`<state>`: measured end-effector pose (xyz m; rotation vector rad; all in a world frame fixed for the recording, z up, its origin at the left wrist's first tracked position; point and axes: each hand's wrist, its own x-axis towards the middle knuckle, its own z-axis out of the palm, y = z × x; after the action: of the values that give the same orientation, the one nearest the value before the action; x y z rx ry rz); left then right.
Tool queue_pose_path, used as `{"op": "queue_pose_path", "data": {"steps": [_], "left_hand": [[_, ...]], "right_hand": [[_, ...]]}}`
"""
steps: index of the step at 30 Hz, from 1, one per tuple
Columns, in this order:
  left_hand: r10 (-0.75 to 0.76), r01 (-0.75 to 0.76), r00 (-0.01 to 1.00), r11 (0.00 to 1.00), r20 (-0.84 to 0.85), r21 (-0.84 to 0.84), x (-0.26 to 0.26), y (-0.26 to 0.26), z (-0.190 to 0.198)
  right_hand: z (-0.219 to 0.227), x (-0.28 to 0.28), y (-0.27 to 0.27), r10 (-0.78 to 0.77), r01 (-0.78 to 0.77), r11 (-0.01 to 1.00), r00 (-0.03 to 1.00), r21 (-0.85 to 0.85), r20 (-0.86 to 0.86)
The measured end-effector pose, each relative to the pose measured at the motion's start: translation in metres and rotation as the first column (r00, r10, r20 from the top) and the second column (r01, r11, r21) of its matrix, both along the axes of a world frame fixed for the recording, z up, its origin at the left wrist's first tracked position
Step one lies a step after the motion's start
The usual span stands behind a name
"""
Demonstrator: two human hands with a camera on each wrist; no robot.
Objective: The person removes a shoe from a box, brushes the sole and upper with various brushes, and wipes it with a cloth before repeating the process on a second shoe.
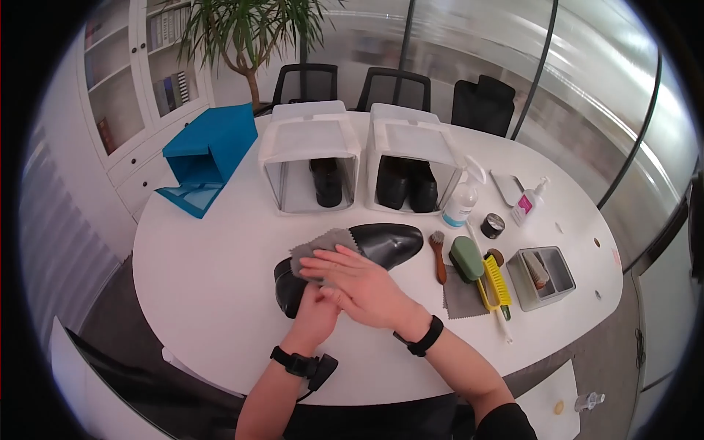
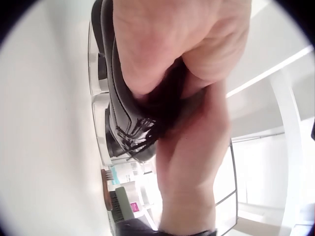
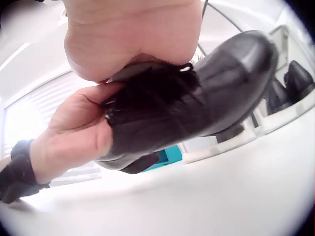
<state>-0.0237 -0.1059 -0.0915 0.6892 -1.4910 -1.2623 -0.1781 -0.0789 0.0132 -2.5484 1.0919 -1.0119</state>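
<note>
A black lace-up shoe (image 1: pixel 389 243) lies on its side or tilted on the white table, toe toward the right; which cannot be told. Over its middle is a grey cloth (image 1: pixel 323 246) with zigzag edges. My right hand (image 1: pixel 367 290) rests on the cloth with fingers straight and together. My left hand (image 1: pixel 317 319) grips the shoe (image 3: pixel 216 93) near its opening; in the right wrist view, part of the left hand (image 3: pixel 81 123) is hidden at the dark opening. Laces (image 2: pixel 133 140) show in the left wrist view beside the left hand (image 2: pixel 177 39).
Behind stand two white boxes (image 1: pixel 311 136) with black shoes inside and a blue box (image 1: pixel 220 139). To the right are a spray bottle (image 1: pixel 462 199), a round tin (image 1: pixel 493 226), several brushes (image 1: pixel 466 257), another grey cloth (image 1: pixel 460 299) and a grey caddy (image 1: pixel 561 282).
</note>
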Motion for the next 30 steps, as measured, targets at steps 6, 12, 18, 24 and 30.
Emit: {"op": "queue_pose_path", "data": {"steps": [6,12,18,24,30], "left_hand": [[-0.042,0.272,0.904,0.823,-0.425,0.498,-0.004,0.002,0.03],[0.087,0.187,0.903,0.802,-0.421,0.567,-0.01,0.003,0.034],[0.058,0.281,0.822,0.823,-0.566,0.494,-0.005,0.01,0.044],[0.052,0.222,0.881,0.832,-0.47,0.509,-0.011,0.012,0.052],[-0.148,0.079,0.984,0.869,0.104,0.489,-0.001,-0.004,0.002]], "right_hand": [[-0.027,-0.062,-0.013,-0.353,0.349,0.93,0.936,-0.119,-0.017],[-0.032,-0.079,-0.008,-0.564,0.569,0.808,0.822,-0.152,0.078],[-0.017,-0.039,0.007,-0.141,0.147,0.983,0.988,-0.111,0.06],[-0.026,-0.082,-0.011,-0.474,0.494,0.854,0.868,-0.163,0.146],[-0.035,-0.033,0.003,-0.11,0.12,0.991,0.984,-0.065,0.138]]}}
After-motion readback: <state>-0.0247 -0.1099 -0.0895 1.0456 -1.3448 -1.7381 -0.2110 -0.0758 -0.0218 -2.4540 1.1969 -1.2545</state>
